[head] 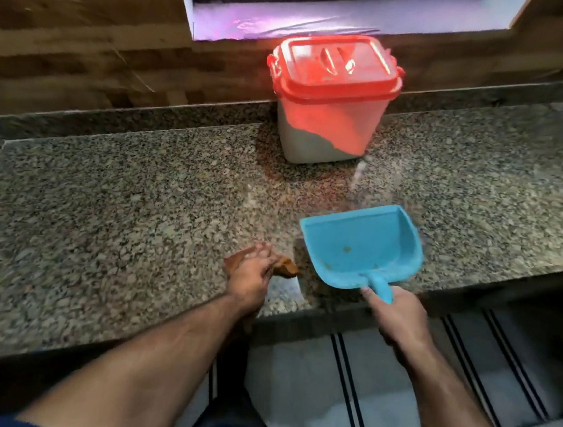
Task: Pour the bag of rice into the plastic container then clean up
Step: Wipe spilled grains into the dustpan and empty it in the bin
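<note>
A plastic container (327,114) with a shut red lid stands at the back of the granite counter (137,199), partly filled with pale rice. A blue dustpan (363,245) lies near the counter's front edge, its mouth turned left. My right hand (397,317) grips the dustpan's handle. My left hand (250,272) holds a brown cloth (285,268) against the counter just left of the dustpan. A few pale grains (359,172) lie scattered between container and dustpan.
A wooden wall and a window sill (326,21) rise behind the counter. Below the counter's front edge shows a white tiled floor (376,394) with dark stripes. The counter stretches far to the left and right.
</note>
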